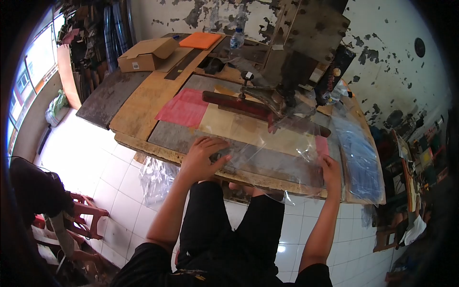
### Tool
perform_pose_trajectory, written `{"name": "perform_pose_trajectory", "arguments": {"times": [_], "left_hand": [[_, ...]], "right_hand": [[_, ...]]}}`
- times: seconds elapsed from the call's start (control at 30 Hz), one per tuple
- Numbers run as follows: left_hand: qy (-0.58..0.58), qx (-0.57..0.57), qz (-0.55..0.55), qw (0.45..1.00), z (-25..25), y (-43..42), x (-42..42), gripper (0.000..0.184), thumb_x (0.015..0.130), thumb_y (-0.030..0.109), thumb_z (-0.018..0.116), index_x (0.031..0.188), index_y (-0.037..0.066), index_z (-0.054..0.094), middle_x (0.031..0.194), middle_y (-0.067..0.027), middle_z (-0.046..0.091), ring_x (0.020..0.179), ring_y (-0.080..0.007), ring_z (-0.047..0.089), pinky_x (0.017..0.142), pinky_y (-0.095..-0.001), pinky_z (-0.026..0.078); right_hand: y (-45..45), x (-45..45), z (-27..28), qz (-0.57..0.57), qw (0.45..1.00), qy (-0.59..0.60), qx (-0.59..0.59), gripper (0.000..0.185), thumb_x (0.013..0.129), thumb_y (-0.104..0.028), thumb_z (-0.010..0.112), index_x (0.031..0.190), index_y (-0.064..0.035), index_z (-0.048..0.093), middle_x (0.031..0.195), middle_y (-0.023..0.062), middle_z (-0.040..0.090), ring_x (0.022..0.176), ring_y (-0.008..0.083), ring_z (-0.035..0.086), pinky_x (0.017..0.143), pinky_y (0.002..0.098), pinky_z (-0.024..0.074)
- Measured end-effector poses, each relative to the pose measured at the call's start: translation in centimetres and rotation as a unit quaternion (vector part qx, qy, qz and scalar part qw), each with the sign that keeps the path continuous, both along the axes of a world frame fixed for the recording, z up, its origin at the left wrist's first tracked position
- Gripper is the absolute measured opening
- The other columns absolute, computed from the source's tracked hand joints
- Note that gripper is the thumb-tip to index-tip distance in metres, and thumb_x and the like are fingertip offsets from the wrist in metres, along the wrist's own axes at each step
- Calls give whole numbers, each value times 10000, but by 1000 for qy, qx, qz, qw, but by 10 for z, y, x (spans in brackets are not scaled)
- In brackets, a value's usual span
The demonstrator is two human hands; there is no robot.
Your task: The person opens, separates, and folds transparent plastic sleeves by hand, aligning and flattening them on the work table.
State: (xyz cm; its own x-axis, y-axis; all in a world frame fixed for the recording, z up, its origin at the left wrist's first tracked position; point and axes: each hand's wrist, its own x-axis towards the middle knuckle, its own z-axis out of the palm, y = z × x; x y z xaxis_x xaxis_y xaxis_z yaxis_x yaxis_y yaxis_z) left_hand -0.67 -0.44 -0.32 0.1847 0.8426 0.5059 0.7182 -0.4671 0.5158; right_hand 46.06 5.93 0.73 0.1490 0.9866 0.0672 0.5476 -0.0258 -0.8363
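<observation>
At a worn workbench (138,103) before a peeling wall (406,71), pinches a clear plastic sheet (282,158), draped over the front edge, with the right hand (331,170). Rests the left hand (203,155) beside it, unclosed, thumb apart; cannot tell contact. Cannot read the white label (135,65) on the cardboard box (155,50).
</observation>
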Motion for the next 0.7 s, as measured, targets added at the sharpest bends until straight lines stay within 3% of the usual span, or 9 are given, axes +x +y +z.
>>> {"name": "perform_pose_trajectory", "arguments": {"times": [0.13, 0.23, 0.3, 0.4, 0.43, 0.53, 0.6, 0.67, 0.7], "left_hand": [[-89, -48, -63, 993, -3, -11, -2, 410, 975, 313, 705, 1318, 90, 722, 1317, -146, 717, 1273, -335, 630, 1157, -480, 406], [-148, -62, -171, 972, 0, -43, 7, 415, 997, 306, 672, 1344, 80, 707, 1349, -145, 708, 1298, -339, 620, 1173, -478, 395], [-218, -109, -279, 929, 0, -60, 18, 418, 1000, 300, 672, 1345, 66, 704, 1376, -141, 696, 1319, -332, 611, 1179, -474, 400], [-167, -160, -307, 923, 2, -80, 35, 427, 964, 195, 729, 1355, 27, 689, 1363, -169, 695, 1295, -330, 635, 1130, -443, 458], [-203, -175, -343, 900, 2, -82, 43, 416, 986, 174, 708, 1370, 19, 675, 1379, -161, 690, 1309, -318, 629, 1144, -432, 449], [-255, -205, -389, 861, -1, -83, 61, 410, 1005, 150, 689, 1391, 14, 657, 1396, -151, 684, 1316, -302, 627, 1151, -417, 444], [-223, -226, -412, 854, 5, -82, 65, 440, 1059, 214, 618, 1437, -11, 607, 1456, -172, 637, 1384, -315, 573, 1179, -435, 417], [-305, -379, -401, 776, 9, -83, 79, 471, 1097, 270, 558, 1480, -6, 564, 1482, -182, 610, 1391, -317, 570, 1185, -418, 408], [-337, -398, -432, 736, -7, -80, 88, 583, 1114, 341, 510, 1597, 33, 404, 1578, -174, 512, 1460, -334, 491, 1225, -443, 350]], "right_hand": [[-62, -34, 38, 6, 996, 67, 63, 342, 995, -150, 696, 1298, 8, 713, 967, 33, 700, 778, 76, 554, 684, 231, 439], [-104, -42, 42, -38, 988, 26, 149, 353, 1003, -143, 684, 1323, 7, 702, 921, 10, 673, 754, 72, 531, 677, 235, 434], [-122, -40, 37, -71, 974, 112, 186, 342, 1012, -146, 682, 1311, 18, 706, 906, 11, 658, 753, 68, 519, 673, 237, 427], [-135, -32, 22, -63, 957, 187, 214, 332, 1032, -179, 683, 1293, 25, 712, 957, 4, 663, 791, 62, 514, 692, 213, 394], [-138, -31, 20, -66, 957, 185, 213, 332, 1032, -179, 683, 1293, 25, 712, 957, 4, 663, 791, 62, 514, 692, 213, 394], [-141, -29, 17, -52, 944, 228, 234, 325, 1039, -185, 685, 1281, 30, 713, 957, 3, 654, 781, 55, 503, 674, 212, 382], [-140, -29, 16, -17, 937, 256, 238, 313, 1039, -182, 683, 1267, 30, 716, 950, 6, 651, 781, 52, 503, 669, 208, 378], [-141, -39, 16, -40, 936, 261, 232, 315, 1036, -192, 690, 1256, 31, 717, 944, 5, 647, 783, 54, 507, 669, 207, 378], [-142, -43, 16, -64, 935, 266, 225, 318, 1033, -203, 697, 1246, 32, 719, 938, 5, 644, 785, 56, 510, 669, 206, 377]]}}
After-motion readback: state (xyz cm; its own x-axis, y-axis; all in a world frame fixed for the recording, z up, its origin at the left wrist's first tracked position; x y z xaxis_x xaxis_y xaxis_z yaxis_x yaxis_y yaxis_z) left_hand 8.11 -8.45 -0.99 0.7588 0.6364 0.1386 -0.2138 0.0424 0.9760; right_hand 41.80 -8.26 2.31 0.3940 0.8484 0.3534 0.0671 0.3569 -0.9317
